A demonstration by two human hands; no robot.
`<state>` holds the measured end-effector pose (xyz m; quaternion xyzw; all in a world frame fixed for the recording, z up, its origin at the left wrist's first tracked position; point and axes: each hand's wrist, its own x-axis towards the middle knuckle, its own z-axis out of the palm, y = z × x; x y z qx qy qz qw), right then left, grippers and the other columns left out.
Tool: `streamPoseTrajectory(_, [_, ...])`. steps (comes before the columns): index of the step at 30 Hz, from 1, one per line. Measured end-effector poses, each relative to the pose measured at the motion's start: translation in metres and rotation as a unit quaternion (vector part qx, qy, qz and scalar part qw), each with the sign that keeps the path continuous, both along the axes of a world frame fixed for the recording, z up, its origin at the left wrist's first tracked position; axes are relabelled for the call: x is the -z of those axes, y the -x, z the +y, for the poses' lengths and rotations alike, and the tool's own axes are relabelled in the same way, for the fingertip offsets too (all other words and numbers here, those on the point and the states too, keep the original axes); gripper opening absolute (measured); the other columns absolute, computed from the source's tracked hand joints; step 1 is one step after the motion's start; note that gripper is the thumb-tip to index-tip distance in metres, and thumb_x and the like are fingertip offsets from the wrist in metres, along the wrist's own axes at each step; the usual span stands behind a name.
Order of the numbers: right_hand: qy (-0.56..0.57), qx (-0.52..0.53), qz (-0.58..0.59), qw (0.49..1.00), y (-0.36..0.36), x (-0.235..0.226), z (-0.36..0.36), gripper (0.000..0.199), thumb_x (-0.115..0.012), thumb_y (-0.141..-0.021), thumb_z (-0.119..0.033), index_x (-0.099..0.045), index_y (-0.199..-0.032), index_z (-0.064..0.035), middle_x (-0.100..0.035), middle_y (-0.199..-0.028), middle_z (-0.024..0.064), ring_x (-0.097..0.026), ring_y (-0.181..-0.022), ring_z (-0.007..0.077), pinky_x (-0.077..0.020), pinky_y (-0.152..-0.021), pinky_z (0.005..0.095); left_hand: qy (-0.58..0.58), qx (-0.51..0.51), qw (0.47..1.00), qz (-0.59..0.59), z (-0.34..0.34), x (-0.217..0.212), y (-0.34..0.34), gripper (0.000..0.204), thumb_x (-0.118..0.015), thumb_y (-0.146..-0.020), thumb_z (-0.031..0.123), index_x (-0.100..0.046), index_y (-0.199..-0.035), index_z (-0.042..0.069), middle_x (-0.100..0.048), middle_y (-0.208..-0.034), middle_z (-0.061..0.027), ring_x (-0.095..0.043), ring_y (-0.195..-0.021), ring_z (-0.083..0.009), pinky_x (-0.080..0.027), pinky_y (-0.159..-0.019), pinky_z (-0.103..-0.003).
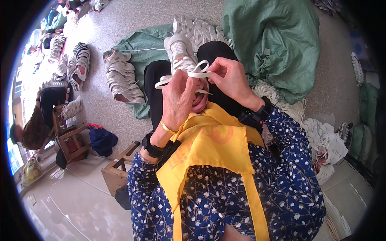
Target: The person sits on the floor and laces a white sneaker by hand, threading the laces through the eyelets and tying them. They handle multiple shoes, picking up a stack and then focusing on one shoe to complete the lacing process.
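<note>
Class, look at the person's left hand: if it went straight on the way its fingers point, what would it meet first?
The left hand points up the lap, fingers already on the flat white lace. Just beyond lies the white shoe on the knees, probably the first solid thing met, though depth is hard to judge.

Two green sacks [277,44] [138,56], one wooden stool [116,172], one apron [209,148].

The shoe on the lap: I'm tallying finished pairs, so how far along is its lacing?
Lower eyelets of the white shoe look threaded. In hand: both hands, left hand and right hand, grip the flat white lace, looped loose above it. Left: the tongue end, hidden by the hands.
</note>
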<state>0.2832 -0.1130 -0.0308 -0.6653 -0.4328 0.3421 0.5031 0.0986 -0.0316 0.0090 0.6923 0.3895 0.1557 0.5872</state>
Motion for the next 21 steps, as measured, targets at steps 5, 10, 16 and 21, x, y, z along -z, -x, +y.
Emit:
streamPoseTrajectory(5, [0.007,-0.008,0.004,1.000,0.002,-0.001,0.003,0.004,-0.071,-0.092,0.001,-0.069,-0.091,0.0040,-0.073,-0.081,0.0039,-0.071,-0.073,0.0077,-0.0572,-0.065,0.0236,-0.010,-0.002,1.000,-0.023,0.001,0.009,0.003,0.041,-0.053,-0.111,0.032,-0.060,-0.124,-0.007,-0.075,-0.108,-0.0143,-0.074,-0.098,-0.0175,-0.058,-0.074,-0.026])
streamPoseTrajectory(10, [0.012,-0.047,-0.083,0.995,0.004,-0.012,0.000,0.004,-0.070,-0.093,0.003,-0.070,-0.095,0.0054,-0.074,-0.083,0.0046,-0.072,-0.079,0.0087,-0.0588,-0.068,0.0243,-0.046,-0.029,0.999,0.004,-0.001,0.005,-0.001,0.039,-0.061,-0.105,0.035,-0.058,-0.095,-0.002,-0.070,-0.074,-0.0130,-0.067,-0.067,-0.0157,-0.052,-0.064,-0.032])
streamPoseTrajectory(16, [-0.013,-0.031,-0.042,0.999,-0.001,-0.013,-0.004,0.006,-0.071,-0.093,0.002,-0.072,-0.099,0.0035,-0.076,-0.087,0.0061,-0.072,-0.083,0.0074,-0.0584,-0.070,0.0256,-0.094,-0.022,0.995,-0.028,-0.006,0.001,-0.006,0.018,-0.066,-0.098,0.013,-0.057,-0.094,-0.001,-0.072,-0.076,-0.0140,-0.073,-0.070,-0.0234,-0.055,-0.066,-0.035])
streamPoseTrajectory(21, [-0.017,-0.050,-0.099,0.994,0.006,-0.019,-0.002,0.007,-0.071,-0.091,0.003,-0.071,-0.098,0.0035,-0.075,-0.086,0.0104,-0.074,-0.079,0.0112,-0.0576,-0.068,0.0278,-0.194,-0.004,0.981,0.002,-0.008,0.000,-0.009,0.014,-0.066,-0.086,-0.007,-0.060,-0.098,-0.001,-0.075,-0.087,-0.0123,-0.075,-0.076,-0.0202,-0.057,-0.070,-0.031])
